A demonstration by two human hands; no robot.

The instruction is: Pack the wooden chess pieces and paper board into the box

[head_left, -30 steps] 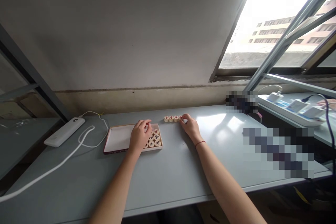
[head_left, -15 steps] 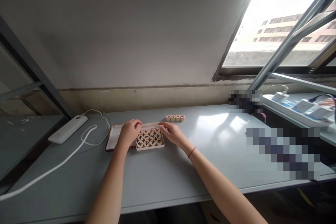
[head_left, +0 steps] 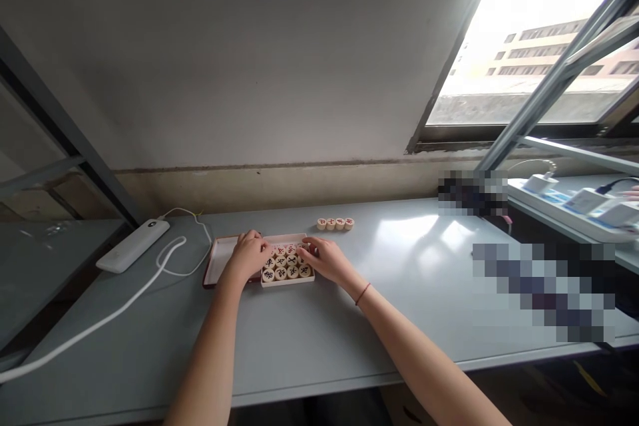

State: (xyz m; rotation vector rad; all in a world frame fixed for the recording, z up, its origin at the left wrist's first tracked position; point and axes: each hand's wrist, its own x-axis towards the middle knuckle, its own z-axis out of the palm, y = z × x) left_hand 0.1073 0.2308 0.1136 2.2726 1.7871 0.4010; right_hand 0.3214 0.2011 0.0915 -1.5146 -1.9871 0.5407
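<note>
A person's bare left hand and right hand work over a shallow white rectangular tray of round cream discs on a grey counter. The left hand crosses the seam with a dark-red, white-lined box half, its fingers curled; the right grip is half closed over the tray's right side, though whether either pinches a disc cannot be told. Four red-lettered cream discs sit in a row beyond the tray, near the wall. The step in hand appears to be handling the tray's far, red-lettered discs; freeing one from such close packing would call for a fingertip pinch at its edge
</note>
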